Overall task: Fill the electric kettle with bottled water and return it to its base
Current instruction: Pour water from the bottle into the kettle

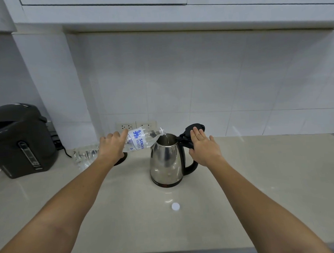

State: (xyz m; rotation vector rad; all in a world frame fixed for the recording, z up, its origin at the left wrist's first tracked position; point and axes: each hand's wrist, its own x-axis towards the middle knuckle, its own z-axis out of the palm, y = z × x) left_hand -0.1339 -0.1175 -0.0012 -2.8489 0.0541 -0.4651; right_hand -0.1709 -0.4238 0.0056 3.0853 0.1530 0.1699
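Tipping the bottle with our left hand, fingers wrapped around it, we pour a thin stream into the kettle. Shiny steel with a black handle and raised lid, it stands on the counter, off its base. Our right hand hovers beside the handle, fingers spread.

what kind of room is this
Most likely a home kitchen or pantry corner: a stone-look countertop under a wall cabinet, a tiled backsplash with wall sockets, and a steel electric kettle beside a dark hot water dispenser.
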